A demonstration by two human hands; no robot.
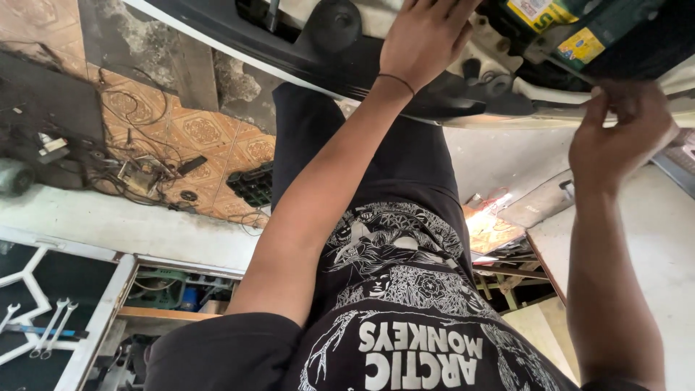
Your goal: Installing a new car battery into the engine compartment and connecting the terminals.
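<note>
My left hand point(423, 40) reaches up the frame and lies flat, fingers apart, on the black trim point(340, 69) of a white vehicle body; its fingertips run off the top edge. A thin dark band circles that wrist. My right hand point(622, 130) pinches the white panel edge point(557, 112) of the same body at the upper right, thumb and fingers closed on it. Behind that edge sit black parts and a green box with yellow labels point(572, 29). My dark printed shirt and dark trousers fill the middle of the view.
Patterned floor tiles point(195, 134) at the left carry tangled wires, small parts and a black tray point(252, 185). A board with several wrenches point(43, 329) hangs at the lower left. A pale slab point(651, 239) and a wooden frame lie at the right.
</note>
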